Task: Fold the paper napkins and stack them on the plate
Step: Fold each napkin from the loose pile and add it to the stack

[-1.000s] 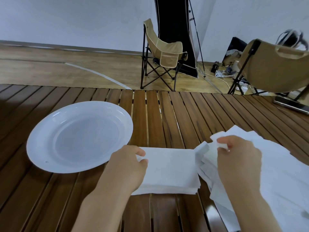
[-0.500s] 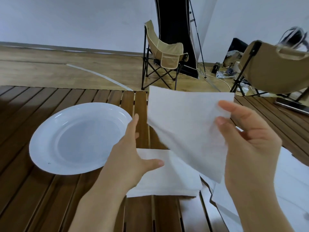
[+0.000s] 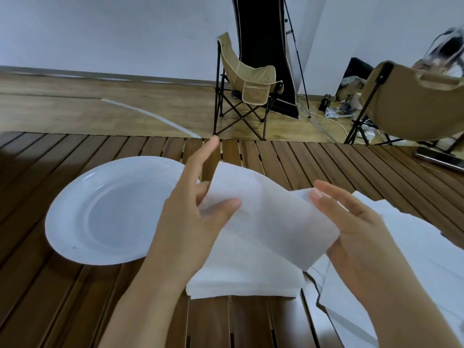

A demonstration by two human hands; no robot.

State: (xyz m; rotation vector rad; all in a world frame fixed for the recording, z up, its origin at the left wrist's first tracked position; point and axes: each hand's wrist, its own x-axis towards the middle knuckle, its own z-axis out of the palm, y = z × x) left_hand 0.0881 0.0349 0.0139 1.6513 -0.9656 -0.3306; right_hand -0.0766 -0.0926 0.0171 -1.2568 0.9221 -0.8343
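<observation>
A white paper napkin hangs in the air above the table, curved over on itself. My left hand pinches its left edge between thumb and fingers, index finger pointing up. My right hand grips its right edge. Under it, a small pile of folded napkins lies on the wooden slats. The white plate sits to the left with nothing on it. Loose unfolded napkins spread out at the right.
The slatted wooden table fills the foreground. A phone lies at its far right edge. Two tan folding chairs and a black stand are on the floor beyond, with cables near the wall.
My right hand lifted one napkin off the loose pile. My left hand left the folded pile and took the napkin's other edge. The sheet, flat before, now bends over between both hands.
</observation>
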